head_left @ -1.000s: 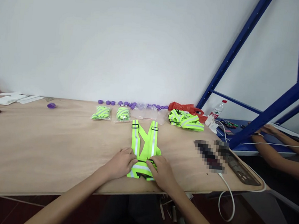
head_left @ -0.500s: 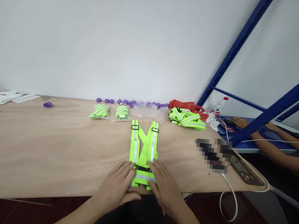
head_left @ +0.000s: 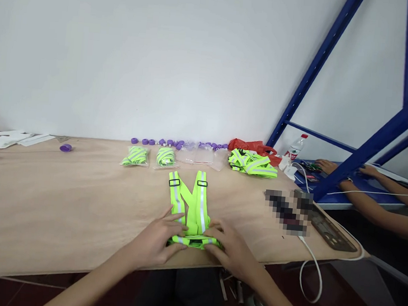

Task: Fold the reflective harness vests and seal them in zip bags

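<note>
A neon-yellow reflective strap vest [head_left: 190, 206] lies on the wooden table [head_left: 60, 197] near its front edge, its two straps reaching away from me. My left hand [head_left: 159, 237] pinches the vest's near left end, thumb and fingers closed on the fabric. My right hand [head_left: 229, 248] grips the near right end the same way. The bottom band is bunched and folded between both hands.
Two bagged vests [head_left: 135, 155] and a loose vest pile [head_left: 253, 163] lie at the back with purple caps [head_left: 65, 147] and a red bag [head_left: 249, 145]. A white cable [head_left: 310, 267] hangs off the right edge. Another person's arms [head_left: 371, 205] rest on a blue surface.
My hands went from lying flat on the vest's lower band to pinching its ends and folding it up. The vest shifted slightly left and nearer.
</note>
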Demonstrator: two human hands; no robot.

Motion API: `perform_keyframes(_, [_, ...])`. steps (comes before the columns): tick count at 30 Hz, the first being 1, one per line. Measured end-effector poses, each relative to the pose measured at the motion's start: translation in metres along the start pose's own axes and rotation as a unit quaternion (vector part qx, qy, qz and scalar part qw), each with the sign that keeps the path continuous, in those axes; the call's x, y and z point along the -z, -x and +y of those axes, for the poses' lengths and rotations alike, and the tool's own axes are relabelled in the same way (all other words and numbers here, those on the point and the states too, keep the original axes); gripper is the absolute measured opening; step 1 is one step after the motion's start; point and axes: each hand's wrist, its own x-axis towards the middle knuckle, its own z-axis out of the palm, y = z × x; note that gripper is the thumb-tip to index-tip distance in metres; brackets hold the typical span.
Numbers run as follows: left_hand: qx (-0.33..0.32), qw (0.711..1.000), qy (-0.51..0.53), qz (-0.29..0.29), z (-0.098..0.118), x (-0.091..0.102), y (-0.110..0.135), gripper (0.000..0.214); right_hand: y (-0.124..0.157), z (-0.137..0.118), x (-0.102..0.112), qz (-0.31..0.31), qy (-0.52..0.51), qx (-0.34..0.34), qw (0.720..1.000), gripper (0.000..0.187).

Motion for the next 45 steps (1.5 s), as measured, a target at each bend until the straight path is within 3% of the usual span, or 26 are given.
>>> perform_keyframes(3, [0.017,0.999,0.038,-0.014,-0.015,0.003,-0.017,0.02,-0.022,0.005,0.006,-0.012,-0.042,-0.039,0.998,0.015])
perform_keyframes(8, [0.042,0.997,0.029,0.062,-0.033,-0.011,-0.023,0.031,-0.044,0.02,0.001,-0.025,-0.061,-0.06,0.996,0.019])
perform_keyframes(14, [0.082,0.992,-0.029,0.094,-0.038,-0.022,-0.022,0.029,-0.052,0.032,-0.014,0.067,0.051,-0.009,0.996,0.02])
perform_keyframes(18, [0.075,0.988,-0.086,0.102,-0.04,-0.027,-0.024,0.025,-0.054,0.031,-0.026,0.107,0.147,0.08,0.98,0.014])
perform_keyframes(22, [0.033,0.983,-0.148,0.101,-0.034,-0.03,-0.017,0.026,-0.043,0.029,-0.032,0.089,0.165,0.138,0.973,0.019])
perform_keyframes(24, [0.034,0.981,-0.157,0.104,-0.026,-0.032,-0.008,0.024,-0.033,0.027,-0.03,0.081,0.156,0.146,0.973,0.033])
perform_keyframes(28, [0.036,0.985,-0.155,0.071,-0.004,-0.039,0.022,0.068,-0.003,0.015,-0.02,0.033,0.137,0.149,0.979,0.065])
perform_keyframes(30, [0.026,0.987,-0.15,0.047,0.007,-0.045,0.038,0.079,0.015,0.007,-0.018,0.024,0.128,0.141,0.981,0.068])
perform_keyframes(34, [0.011,0.99,-0.13,0.053,0.021,-0.055,0.057,0.054,0.043,-0.002,-0.019,0.032,0.111,0.157,0.981,0.053])
perform_keyframes(37, [0.003,0.994,-0.082,0.073,0.027,-0.05,0.057,0.037,0.05,-0.001,-0.017,0.051,0.042,0.161,0.985,0.044])
perform_keyframes(41, [0.015,0.999,0.011,0.048,0.027,-0.028,0.041,0.028,0.036,0.005,-0.008,0.04,-0.053,0.107,0.992,0.031])
perform_keyframes(45, [0.079,0.994,0.027,0.066,0.014,-0.017,0.017,0.019,0.003,0.011,-0.001,0.012,-0.08,0.015,0.997,0.021])
